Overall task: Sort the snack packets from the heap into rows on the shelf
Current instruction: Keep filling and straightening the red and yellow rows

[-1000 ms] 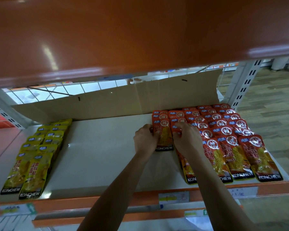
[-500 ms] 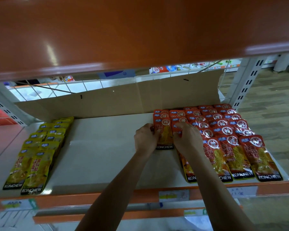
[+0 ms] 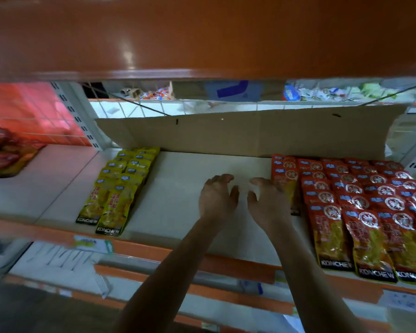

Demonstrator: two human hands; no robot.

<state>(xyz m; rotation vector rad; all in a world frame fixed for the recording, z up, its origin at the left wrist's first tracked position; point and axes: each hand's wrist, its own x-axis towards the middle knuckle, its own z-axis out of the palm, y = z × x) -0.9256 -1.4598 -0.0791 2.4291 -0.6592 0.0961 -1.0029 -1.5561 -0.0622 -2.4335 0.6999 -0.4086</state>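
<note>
Red snack packets [image 3: 360,203] lie in several overlapping rows on the right of the white shelf [image 3: 183,188]. Yellow packets [image 3: 120,186] form two rows on the shelf's left part. My left hand [image 3: 216,198] hovers over the bare middle of the shelf, fingers spread, holding nothing. My right hand [image 3: 267,200] is beside it, fingers apart, its outer edge next to the leftmost red row [image 3: 285,174]. A heap of mixed red and yellow packets [image 3: 5,152] lies on the neighbouring shelf bay at far left.
An orange shelf [image 3: 202,37] overhangs closely above. A cardboard sheet [image 3: 250,133] stands along the back. A white upright post [image 3: 82,116] divides the bays. An orange front rail with price tags [image 3: 91,243] runs below.
Both hands have let go of the leftmost red row and pulled left over the bare shelf, fingers now spread. The view has swung left, bringing the heap into sight.
</note>
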